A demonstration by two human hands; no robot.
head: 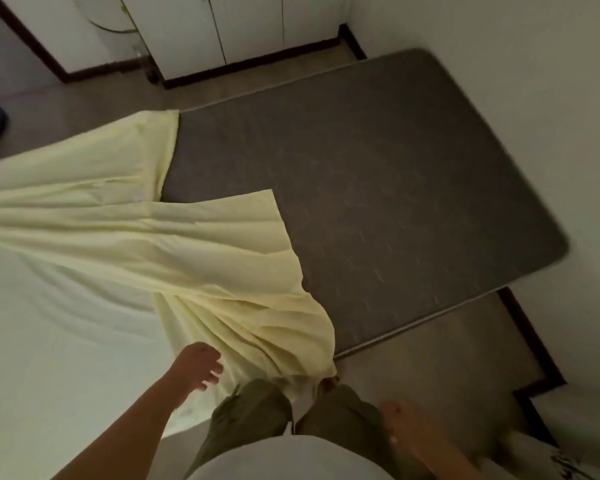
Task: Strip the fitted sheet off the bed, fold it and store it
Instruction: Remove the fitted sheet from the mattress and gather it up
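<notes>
Fingers point(211, 373) hang released on left hand point(199, 362) and blurred right hand point(397, 422); the pale yellow fabric fitted sheet point(194, 244) trails from white mattress point(49, 341) onto grey mat point(395, 188). Stripping seems nearly done; folding needs its corners gathered.

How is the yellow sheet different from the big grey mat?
The yellow sheet is pale and full of wrinkles; the grey mat is dark and lies flat. The sheet bunches up narrow near the person's legs; the mat keeps a wide shape with rounded corners. They touch: the sheet lies over part of the mat.
</notes>
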